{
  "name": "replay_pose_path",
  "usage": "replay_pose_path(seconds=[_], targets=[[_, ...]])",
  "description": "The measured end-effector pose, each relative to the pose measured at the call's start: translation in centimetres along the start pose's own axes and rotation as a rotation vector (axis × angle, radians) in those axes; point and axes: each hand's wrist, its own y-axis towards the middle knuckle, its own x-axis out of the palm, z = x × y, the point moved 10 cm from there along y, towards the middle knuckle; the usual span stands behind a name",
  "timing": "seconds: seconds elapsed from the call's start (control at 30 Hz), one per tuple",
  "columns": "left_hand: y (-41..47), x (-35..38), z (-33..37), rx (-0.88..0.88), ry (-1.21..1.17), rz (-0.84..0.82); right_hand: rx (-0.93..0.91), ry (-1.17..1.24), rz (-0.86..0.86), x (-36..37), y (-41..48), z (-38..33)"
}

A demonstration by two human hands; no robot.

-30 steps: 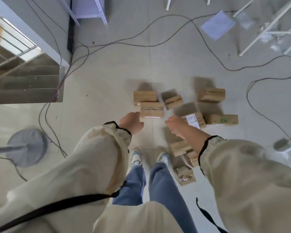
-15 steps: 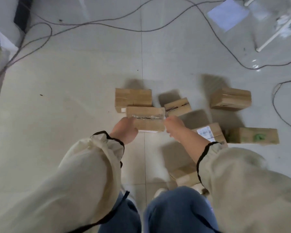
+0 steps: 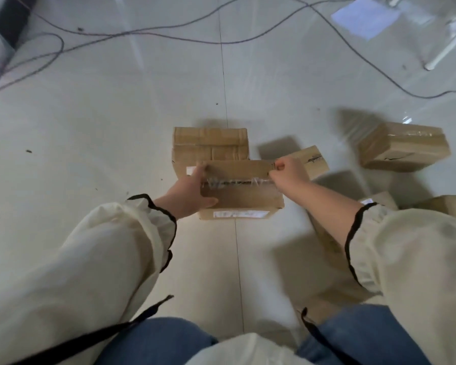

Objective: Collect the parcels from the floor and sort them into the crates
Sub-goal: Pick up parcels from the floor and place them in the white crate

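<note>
A flat brown cardboard parcel [image 3: 244,196] with clear tape across its top and a white label on its near side lies on the floor in front of me. My left hand [image 3: 192,188] grips its left end, thumb on top. My right hand [image 3: 288,171] holds its far right corner with curled fingers. Right behind it lies a second parcel [image 3: 211,142]. A smaller parcel [image 3: 313,160] sits just past my right hand. Another parcel [image 3: 403,150] rests further right. More parcels [image 3: 379,202] are partly hidden by my right sleeve. No crate is in view.
Black cables [image 3: 142,32] snake across the pale tiled floor beyond the parcels. A sheet of paper [image 3: 365,15] lies at the top right by a white frame leg [image 3: 442,52]. A dark object [image 3: 9,19] stands at the top left corner.
I have bent down closer to the floor. Both hands reached forward and took hold of the taped parcel at its two ends.
</note>
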Motion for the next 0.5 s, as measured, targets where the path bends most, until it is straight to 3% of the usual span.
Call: replay_pose_path(seconds=[0.17, 0.3, 0.5], targets=[[0.3, 1.6, -0.4, -0.022, -0.044, -0.103, 0.032, 0.154, -0.103, 1.9, 0.3, 2.0], [-0.2, 0.9, -0.1, -0.009, -0.032, -0.062, -0.01, 0.137, -0.128, 2.0, 0.1, 1.4], [-1.0, 0.4, -1.1, -0.168, -0.198, -0.279, 0.26, 0.068, -0.399, 3.0, -0.8, 3.2]])
